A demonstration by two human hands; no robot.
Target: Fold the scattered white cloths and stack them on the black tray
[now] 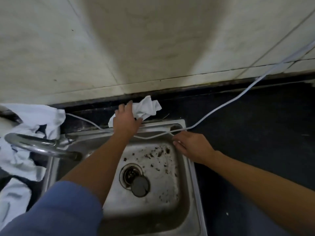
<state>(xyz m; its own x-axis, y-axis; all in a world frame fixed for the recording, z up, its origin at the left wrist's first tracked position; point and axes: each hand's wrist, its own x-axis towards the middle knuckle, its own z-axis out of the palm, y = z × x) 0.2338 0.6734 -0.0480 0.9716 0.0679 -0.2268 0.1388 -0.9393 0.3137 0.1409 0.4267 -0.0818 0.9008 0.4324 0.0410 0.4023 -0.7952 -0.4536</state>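
A crumpled white cloth lies on the black ledge behind the steel sink, against the wall. My left hand reaches over the sink and grips this cloth, which bunches out between thumb and forefinger. My right hand hovers over the sink's right rim with loosely bent fingers and holds nothing; its fingertips are just below a white cable. More white cloths lie rumpled in a heap at the left. No black tray is in view.
A curved chrome tap arches across the sink's left side, in front of the cloth heap. The white cable runs from the upper right across the black countertop and along the sink's back rim. A tiled wall stands close behind.
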